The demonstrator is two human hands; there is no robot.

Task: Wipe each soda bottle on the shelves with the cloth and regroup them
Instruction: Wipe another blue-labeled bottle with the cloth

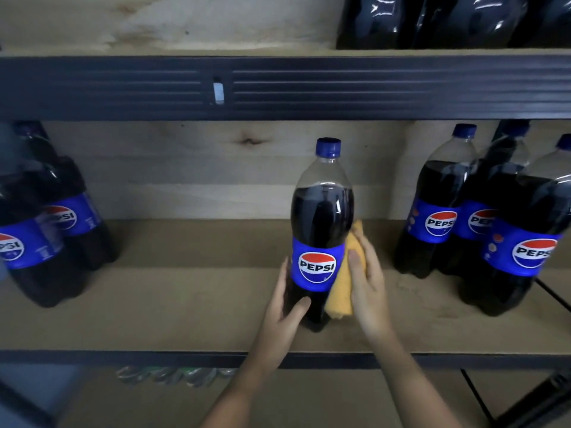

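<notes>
Left hand (285,299): thumb curled across the lower front of the Pepsi bottle (321,230), fingers wrapped round its left side and out of sight behind it. Firm grip low on the body, below the blue label.

Right hand (366,281): fingers closed over the orange cloth (343,282), pressing it flat against the bottle's right flank at label height. Cloth hangs folded between palm and plastic, its lower end near the bottle's base.

Bottle stands upright on the middle shelf (185,310), blue cap on, dark soda up to the shoulder, alone at centre.

At 3 o'clock from it, well apart: a cluster of three Pepsi bottles (482,217), touching one another. At 9 o'clock, well apart: two more bottles (46,230), partly cut by the frame edge. At 1 o'clock, on the upper shelf (278,88): dark bottle bases (448,23), tops out of view.
</notes>
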